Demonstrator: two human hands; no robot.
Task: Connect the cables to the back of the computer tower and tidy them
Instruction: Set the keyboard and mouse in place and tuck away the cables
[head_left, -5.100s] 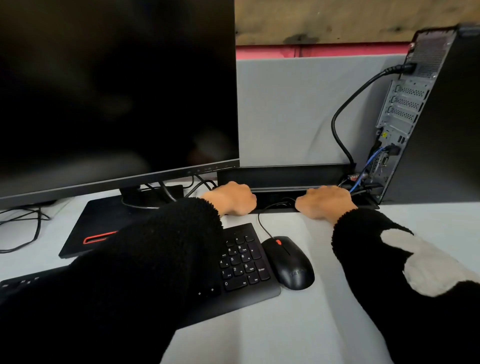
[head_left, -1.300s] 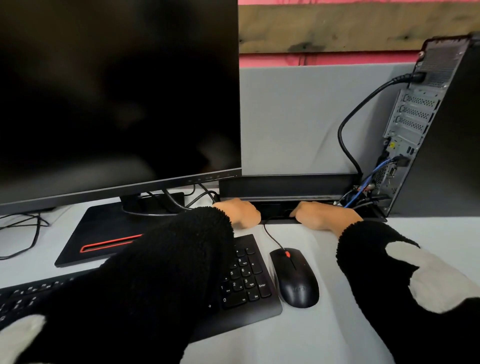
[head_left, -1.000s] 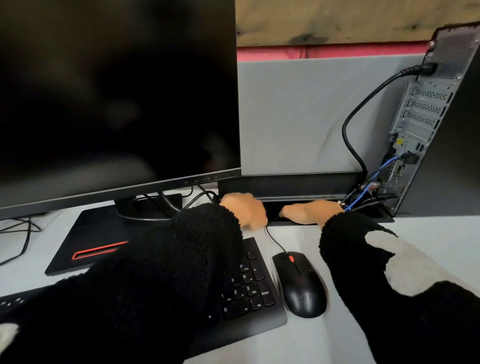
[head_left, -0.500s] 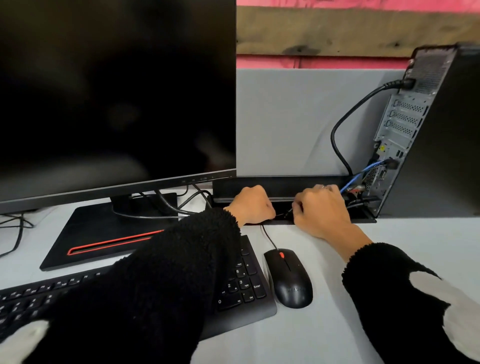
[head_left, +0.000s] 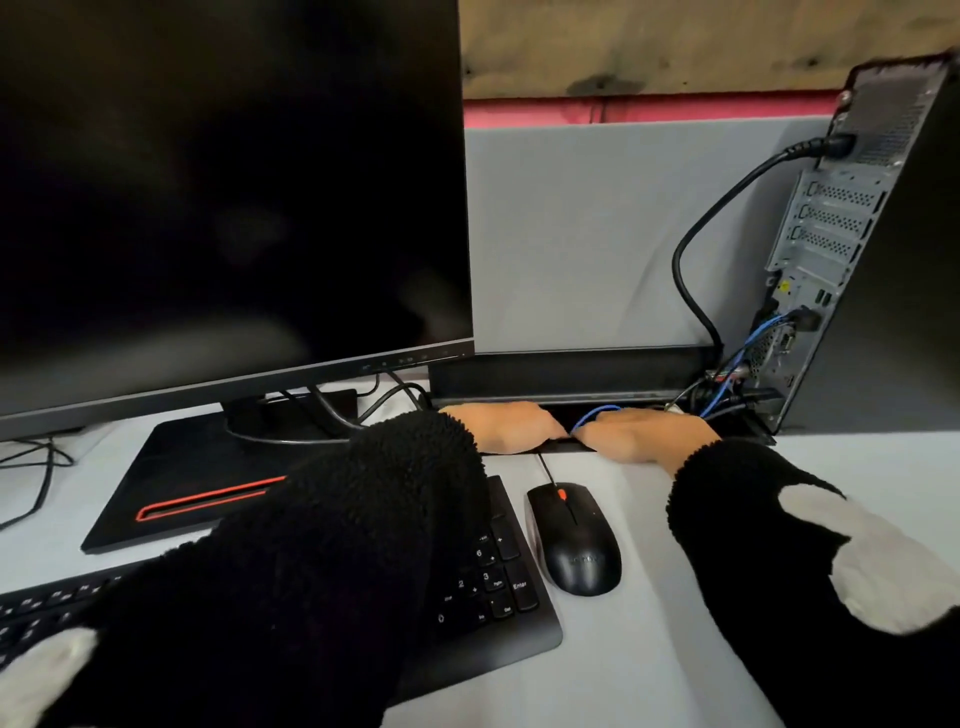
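Note:
The computer tower stands at the right with its back panel facing left. A thick black power cable is plugged in near its top, and a blue cable runs from a lower port down into the desk's cable tray. My left hand and my right hand lie side by side, knuckles up, with fingers curled into the tray's slot and fingertips hidden. A small blue cable loop rises at my right hand's fingers.
A large dark monitor on a black base with a red stripe fills the left. A black keyboard and a black mouse, whose thin cord runs into the slot, lie in front. Behind stands a grey partition.
My right hand has dropped from a raised fist at the slot's edge to lying flat in the slot. A blue cable loop now shows between my hands.

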